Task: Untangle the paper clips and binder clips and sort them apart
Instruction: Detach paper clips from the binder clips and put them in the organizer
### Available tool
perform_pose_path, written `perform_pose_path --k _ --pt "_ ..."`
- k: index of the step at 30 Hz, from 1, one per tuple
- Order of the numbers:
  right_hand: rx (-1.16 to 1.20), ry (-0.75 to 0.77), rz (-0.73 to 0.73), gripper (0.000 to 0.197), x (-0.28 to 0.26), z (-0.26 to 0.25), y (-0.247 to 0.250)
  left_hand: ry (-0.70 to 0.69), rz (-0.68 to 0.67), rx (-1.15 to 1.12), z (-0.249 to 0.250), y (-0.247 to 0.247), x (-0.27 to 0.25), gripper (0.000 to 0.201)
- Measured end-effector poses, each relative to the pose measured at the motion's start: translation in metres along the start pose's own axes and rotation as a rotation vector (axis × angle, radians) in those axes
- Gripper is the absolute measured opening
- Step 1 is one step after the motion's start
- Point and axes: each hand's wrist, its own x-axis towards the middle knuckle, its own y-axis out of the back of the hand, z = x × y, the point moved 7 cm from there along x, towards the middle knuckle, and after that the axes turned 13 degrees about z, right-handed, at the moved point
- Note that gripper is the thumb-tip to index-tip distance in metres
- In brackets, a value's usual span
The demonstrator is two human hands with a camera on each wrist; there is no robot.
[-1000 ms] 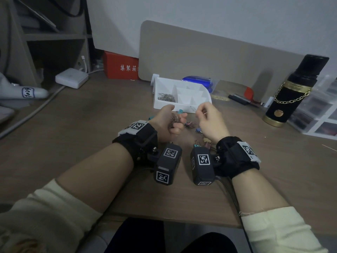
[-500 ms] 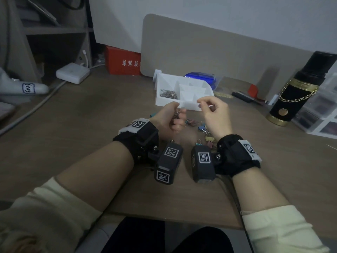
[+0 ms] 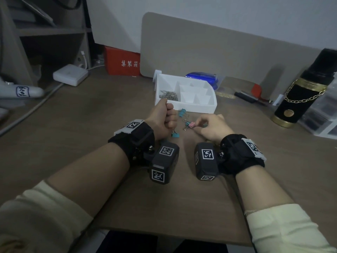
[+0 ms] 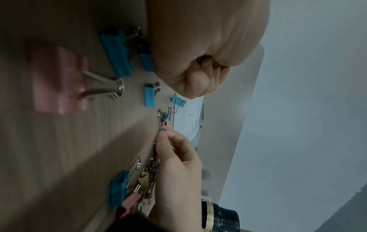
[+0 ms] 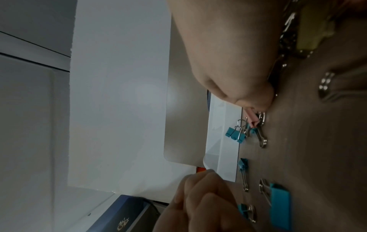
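Observation:
My left hand is curled into a fist just in front of the white divided tray. Metal glints inside the fist, seemingly paper clips. My right hand is low on the table, and its fingertips pinch a pink binder clip hooked to a small teal clip and wire handles. Loose teal binder clips lie between the hands, one under the left fist. A tangle of clips with a yellow one lies under the right wrist. Paper clips fill the tray's left compartment.
A black flask with a gold chain stands at the right, beside clear drawers. A beige board leans behind the tray, with a blue case in front of it. A red box and a white adapter sit back left.
The right hand has dropped from in front of the tray to the table and taken hold of the pink binder clip. The left hand has closed into a fist and stayed near the tray.

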Motion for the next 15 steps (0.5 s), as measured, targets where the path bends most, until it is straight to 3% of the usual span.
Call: perform_pose_path --k 3,15 --pt "-0.038 -0.013 -0.001 0.02 0.002 0.003 -0.001 -0.003 -0.008 -0.003 -0.001 -0.001 0.002 0.045" --pt "-0.006 0.04 0.008 0.024 -0.008 0.0 0.0 -0.039 -0.014 0.018 -0.001 0.004 -0.011 0.042"
